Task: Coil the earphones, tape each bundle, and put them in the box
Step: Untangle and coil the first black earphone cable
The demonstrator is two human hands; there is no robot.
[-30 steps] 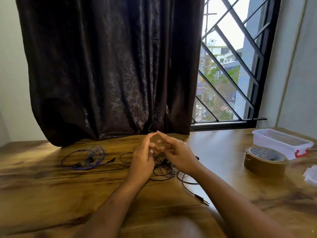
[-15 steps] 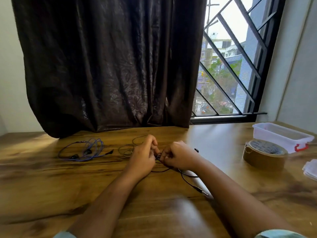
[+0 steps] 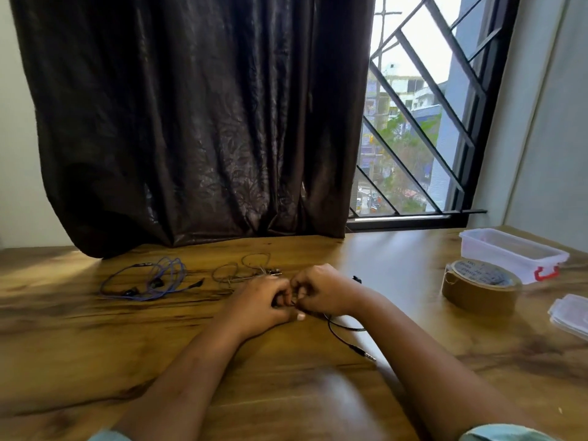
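Observation:
My left hand (image 3: 261,302) and my right hand (image 3: 321,289) meet at the middle of the wooden table (image 3: 286,393), fingers curled round the black earphones (image 3: 345,327). Most of that cable is hidden under my hands; its tail with the jack plug trails toward me on the right. Blue earphones (image 3: 149,280) lie loosely looped at the left. A thin grey pair of earphones (image 3: 245,270) lies just behind my left hand. A roll of brown tape (image 3: 480,286) sits at the right, with the clear plastic box (image 3: 512,253) behind it.
A clear lid (image 3: 569,313) lies at the right edge of the table. A dark curtain (image 3: 191,122) hangs down to the table's far edge, and a barred window (image 3: 413,122) stands behind on the right.
My hands have dropped from raised with fingers spread to the table top and have closed together on the black cable. The view has tilted slightly downward.

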